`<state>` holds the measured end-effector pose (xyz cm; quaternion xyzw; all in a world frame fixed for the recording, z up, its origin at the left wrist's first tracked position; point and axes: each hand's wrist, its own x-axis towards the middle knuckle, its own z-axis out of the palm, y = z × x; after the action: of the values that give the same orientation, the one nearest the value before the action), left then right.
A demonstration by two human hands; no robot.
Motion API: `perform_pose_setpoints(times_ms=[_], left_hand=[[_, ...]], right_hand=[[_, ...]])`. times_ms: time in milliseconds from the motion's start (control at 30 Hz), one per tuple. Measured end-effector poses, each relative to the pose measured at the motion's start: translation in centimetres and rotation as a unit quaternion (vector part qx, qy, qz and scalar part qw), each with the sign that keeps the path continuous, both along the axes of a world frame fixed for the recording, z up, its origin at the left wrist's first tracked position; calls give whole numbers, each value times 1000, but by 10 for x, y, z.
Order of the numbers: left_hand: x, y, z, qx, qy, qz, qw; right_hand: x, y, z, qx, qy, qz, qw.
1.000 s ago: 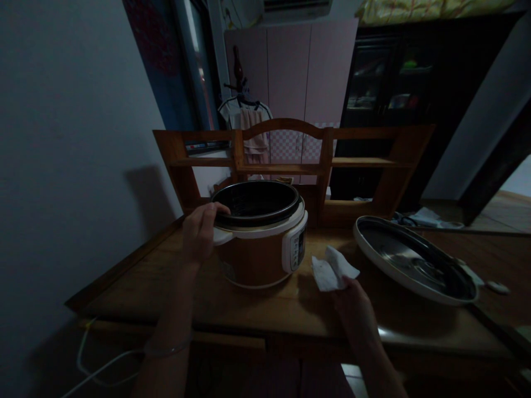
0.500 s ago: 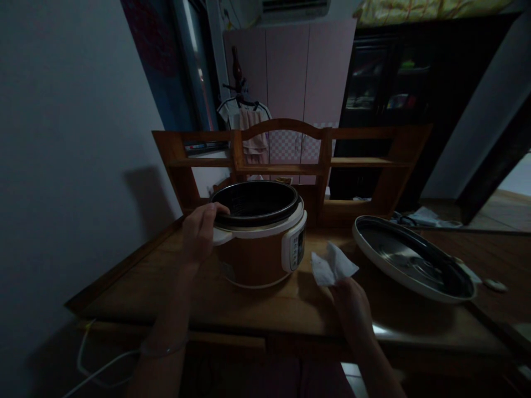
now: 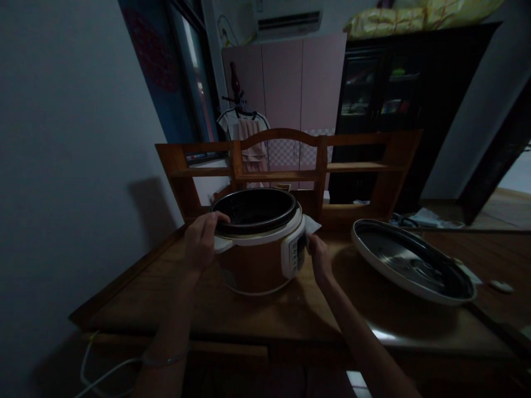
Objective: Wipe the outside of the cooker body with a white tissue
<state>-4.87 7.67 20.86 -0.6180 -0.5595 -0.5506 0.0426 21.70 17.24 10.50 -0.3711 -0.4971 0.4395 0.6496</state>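
A rice cooker (image 3: 257, 265) with a brown body and white trim stands on the wooden desk, its top uncovered. Inside sits a black inner pot (image 3: 257, 207). My left hand (image 3: 201, 240) grips the cooker's left side, fingers hooked over the pot's rim near the white handle (image 3: 223, 244). On the other side, my right hand (image 3: 319, 254) pinches a white tissue (image 3: 312, 224) against the cooker beside its control panel (image 3: 296, 254). The fingertips behind the tissue are partly hidden. The round lid (image 3: 410, 262) lies on the desk to the right, its metal inner face up.
A wooden shelf frame (image 3: 282, 176) rises along the desk's (image 3: 166, 298) back edge. To the left is a wall (image 3: 83, 166). A white cable (image 3: 108, 367) hangs at the front left. One small white object (image 3: 501, 286) lies right of the lid.
My right hand has moved left and up with the tissue, from above the desk to the cooker's right side. My left hand keeps its grip. The view has tilted up slightly.
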Motion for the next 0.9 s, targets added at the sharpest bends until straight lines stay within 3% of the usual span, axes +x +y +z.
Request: perform_pose_setpoints(times_ms=[267,533,900], left_hand=[[-5,7,-7,20,0,2,1000],[-8,9,-11,22,-10,0,1000],[-5,8,-9,23,-39,-9,999]], right_hand=[[-7,4,14,-7,58,-11,998],[-23,21,25,-33,90,37,995],[-25,-11,10,-37,40,-94,994]])
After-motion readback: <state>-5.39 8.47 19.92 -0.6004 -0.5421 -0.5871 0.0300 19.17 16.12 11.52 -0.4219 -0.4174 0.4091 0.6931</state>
